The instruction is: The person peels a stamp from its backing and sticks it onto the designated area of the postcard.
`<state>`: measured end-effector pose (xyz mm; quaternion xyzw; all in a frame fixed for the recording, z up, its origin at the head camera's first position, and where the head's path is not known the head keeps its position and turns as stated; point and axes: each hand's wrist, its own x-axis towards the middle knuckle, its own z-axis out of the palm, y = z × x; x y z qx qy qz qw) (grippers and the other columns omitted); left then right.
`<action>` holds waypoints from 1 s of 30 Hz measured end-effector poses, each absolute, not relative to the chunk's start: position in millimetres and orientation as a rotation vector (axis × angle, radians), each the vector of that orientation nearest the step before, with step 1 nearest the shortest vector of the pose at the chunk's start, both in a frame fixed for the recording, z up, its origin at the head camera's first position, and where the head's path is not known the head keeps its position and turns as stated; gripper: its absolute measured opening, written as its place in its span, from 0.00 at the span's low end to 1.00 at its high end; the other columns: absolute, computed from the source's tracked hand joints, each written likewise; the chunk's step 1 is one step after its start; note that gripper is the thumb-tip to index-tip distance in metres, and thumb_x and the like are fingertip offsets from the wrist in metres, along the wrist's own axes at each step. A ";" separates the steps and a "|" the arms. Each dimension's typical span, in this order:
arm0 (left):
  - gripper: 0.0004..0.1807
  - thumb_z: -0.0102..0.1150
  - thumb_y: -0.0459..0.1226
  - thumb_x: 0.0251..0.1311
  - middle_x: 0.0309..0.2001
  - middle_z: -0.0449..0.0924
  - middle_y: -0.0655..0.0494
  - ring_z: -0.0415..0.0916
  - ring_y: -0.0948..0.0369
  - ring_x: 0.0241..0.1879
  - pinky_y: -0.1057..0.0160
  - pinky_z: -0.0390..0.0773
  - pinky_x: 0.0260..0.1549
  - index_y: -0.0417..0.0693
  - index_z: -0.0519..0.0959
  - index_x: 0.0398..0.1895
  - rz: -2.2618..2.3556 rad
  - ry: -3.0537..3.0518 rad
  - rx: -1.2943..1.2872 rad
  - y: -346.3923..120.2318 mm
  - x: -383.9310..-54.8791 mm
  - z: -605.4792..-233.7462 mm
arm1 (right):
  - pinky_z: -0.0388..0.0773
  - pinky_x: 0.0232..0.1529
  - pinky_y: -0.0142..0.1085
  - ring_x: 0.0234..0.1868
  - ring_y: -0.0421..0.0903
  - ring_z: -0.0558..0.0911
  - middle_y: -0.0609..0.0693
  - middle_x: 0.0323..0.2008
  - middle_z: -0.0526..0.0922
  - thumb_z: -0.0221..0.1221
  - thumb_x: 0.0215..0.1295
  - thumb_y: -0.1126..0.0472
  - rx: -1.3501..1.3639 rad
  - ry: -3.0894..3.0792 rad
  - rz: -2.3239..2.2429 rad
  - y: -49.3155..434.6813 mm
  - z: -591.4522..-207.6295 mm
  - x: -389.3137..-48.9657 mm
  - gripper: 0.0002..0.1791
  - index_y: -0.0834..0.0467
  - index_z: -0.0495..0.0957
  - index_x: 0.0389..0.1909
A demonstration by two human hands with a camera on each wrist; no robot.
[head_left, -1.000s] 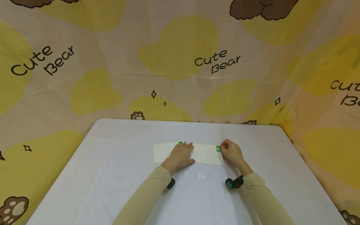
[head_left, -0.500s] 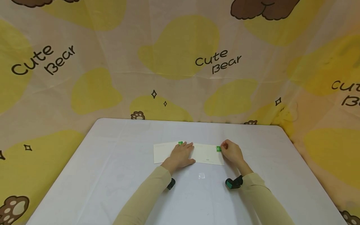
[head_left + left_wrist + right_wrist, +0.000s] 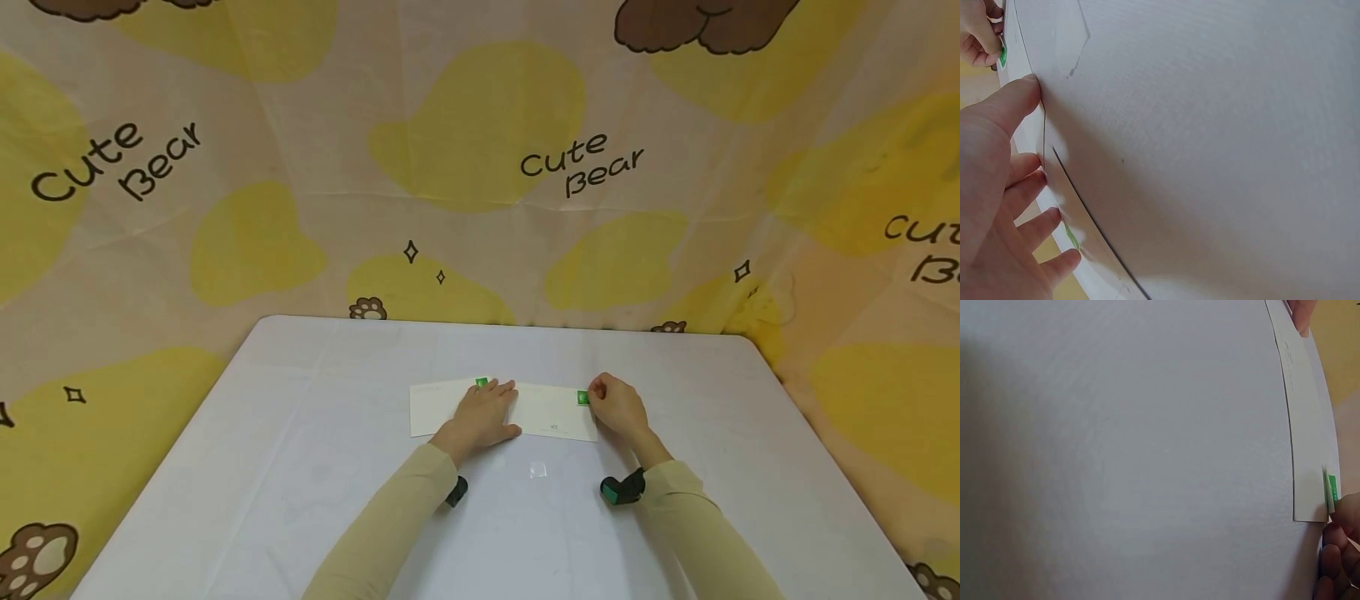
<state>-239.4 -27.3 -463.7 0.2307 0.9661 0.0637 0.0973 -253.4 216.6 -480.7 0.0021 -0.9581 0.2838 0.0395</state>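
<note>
Two white envelopes [image 3: 432, 407] lie side by side on the table, partly covered by my left hand [image 3: 480, 414]. That hand rests with its fingers spread, the thumb at the near edge of the right-hand envelope [image 3: 551, 410]. A green stamp [image 3: 482, 382] shows at the left envelope's far right corner, beside my fingertips. My right hand [image 3: 619, 406] pinches another green stamp [image 3: 583, 397] by its right edge, at the right envelope's far right corner. In the right wrist view this stamp [image 3: 1332, 489] stands tilted over the paper, thumb and finger at its end.
On the white table [image 3: 315, 508], nearer than the envelopes, lies a small clear square [image 3: 537, 469]. A patterned cloth [image 3: 480, 150] hangs behind the table's far edge. Each wrist carries a black camera [image 3: 622, 487].
Almost nothing differs. Both hands, the envelopes and the pinched stamp keep their places, with only a slight shift of the right wrist.
</note>
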 end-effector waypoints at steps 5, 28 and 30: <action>0.37 0.55 0.55 0.57 0.70 0.54 0.59 0.50 0.54 0.70 0.49 0.53 0.66 0.49 0.61 0.68 0.182 2.855 0.675 -27.0 -237.9 -461.9 | 0.64 0.25 0.33 0.26 0.46 0.71 0.50 0.23 0.73 0.56 0.59 0.62 -0.006 -2.947 0.834 215.8 -481.6 -254.9 0.05 0.62 0.75 0.31; 0.37 0.56 0.54 0.56 0.70 0.56 0.58 0.51 0.54 0.69 0.49 0.54 0.65 0.49 0.62 0.67 0.196 2.851 0.677 -26.5 -237.4 -460.5 | 0.63 0.22 0.32 0.24 0.45 0.71 0.51 0.23 0.73 0.56 0.59 0.64 0.006 -2.968 0.811 213.1 -479.3 -253.7 0.05 0.62 0.73 0.33; 0.37 0.56 0.54 0.57 0.70 0.55 0.58 0.51 0.54 0.70 0.49 0.54 0.65 0.49 0.61 0.67 0.190 2.848 0.678 -26.5 -237.8 -460.6 | 0.64 0.22 0.32 0.24 0.45 0.71 0.51 0.24 0.73 0.55 0.59 0.64 -0.002 -2.971 0.819 213.3 -479.2 -254.2 0.06 0.62 0.72 0.35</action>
